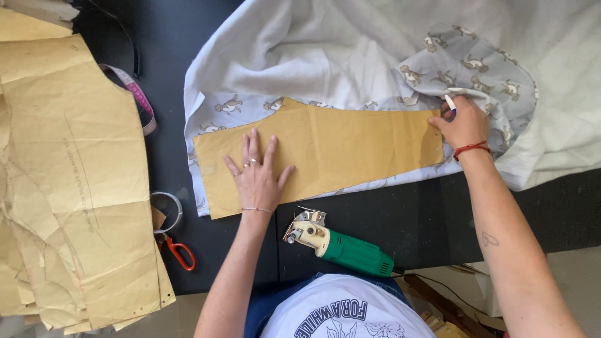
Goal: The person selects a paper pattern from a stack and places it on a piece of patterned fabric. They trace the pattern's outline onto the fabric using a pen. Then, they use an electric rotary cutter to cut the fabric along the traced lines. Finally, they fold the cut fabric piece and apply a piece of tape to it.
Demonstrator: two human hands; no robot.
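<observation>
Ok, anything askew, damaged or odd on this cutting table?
Mostly orderly. The left hand presses a brown paper pattern flat on printed fabric, while the right hand holds a marker at its end. The fabric is bunched there, and the spare patterns look creased, overhanging the table.

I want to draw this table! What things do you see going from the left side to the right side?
Stack of brown paper patterns → pink measuring tape → red-handled scissors → left hand, flat on the brown pattern piece → green electric cutter → right hand, holding white chalk.
</observation>
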